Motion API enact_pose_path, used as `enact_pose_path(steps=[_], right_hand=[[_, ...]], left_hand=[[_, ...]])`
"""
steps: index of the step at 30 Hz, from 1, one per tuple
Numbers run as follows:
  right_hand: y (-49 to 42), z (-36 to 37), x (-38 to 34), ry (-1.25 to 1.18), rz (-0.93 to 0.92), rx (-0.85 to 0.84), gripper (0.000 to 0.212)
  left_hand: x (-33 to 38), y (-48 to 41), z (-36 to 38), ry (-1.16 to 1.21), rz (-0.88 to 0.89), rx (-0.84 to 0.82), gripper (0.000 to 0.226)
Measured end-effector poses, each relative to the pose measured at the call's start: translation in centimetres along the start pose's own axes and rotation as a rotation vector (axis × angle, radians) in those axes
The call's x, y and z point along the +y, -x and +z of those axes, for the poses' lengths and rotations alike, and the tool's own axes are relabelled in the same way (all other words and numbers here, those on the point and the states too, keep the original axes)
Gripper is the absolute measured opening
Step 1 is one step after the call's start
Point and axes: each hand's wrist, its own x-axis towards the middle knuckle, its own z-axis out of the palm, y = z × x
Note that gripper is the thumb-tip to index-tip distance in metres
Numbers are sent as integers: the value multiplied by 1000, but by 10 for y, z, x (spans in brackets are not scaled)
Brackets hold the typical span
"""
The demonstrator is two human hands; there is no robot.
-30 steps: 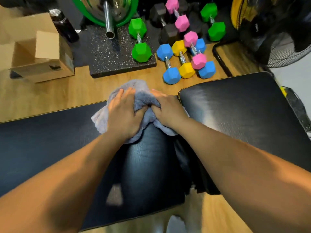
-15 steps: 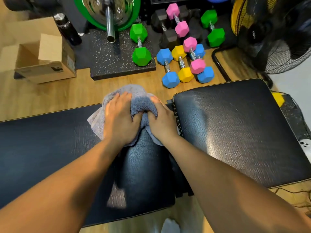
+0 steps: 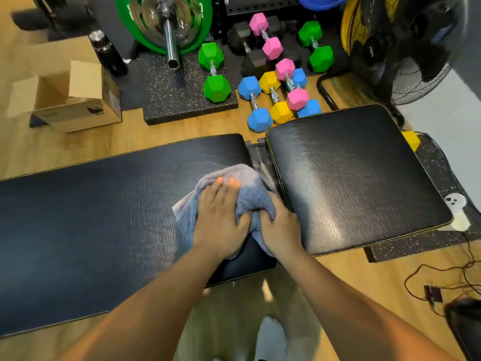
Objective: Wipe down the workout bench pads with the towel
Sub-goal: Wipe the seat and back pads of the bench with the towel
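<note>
A grey-blue towel [image 3: 250, 196] lies bunched at the right end of the long black bench pad [image 3: 91, 212], close to the gap before the shorter seat pad [image 3: 351, 173]. My left hand [image 3: 221, 217] presses flat on the towel with its fingers stretched forward. My right hand [image 3: 279, 227] grips a fold of the towel at its right side, fingers curled into the cloth. The towel's underside and the pad beneath it are hidden.
Beyond the bench, coloured dumbbells [image 3: 273, 95] lie on the wooden floor and on a speckled black mat [image 3: 182, 100]. A cardboard box [image 3: 75, 100] sits at the left, a black fan [image 3: 406, 48] at the right. Cables [image 3: 442, 280] trail near right.
Both hands have drawn the towel from the far edge of the long pad back toward me, to its middle and near side. The camera has tilted, showing more of the seat pad.
</note>
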Motion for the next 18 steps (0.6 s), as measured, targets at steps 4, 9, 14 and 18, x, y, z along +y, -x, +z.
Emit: enact_pose_path(steps=[4,9,14,18], right_hand=[[26,-1,4,91,7,35,49],[62,-5,13,60,38,17,49],[87,-20,18,71,19,-49,43],[64,-36,-11,76,-177,63,40]], left_hand=[[5,28,2,40,14,0,69],[8,59,1,116,46,-21,63],[8,71,-5,185,98,-68,52],[15,46,-41,452,-109,-69,30]])
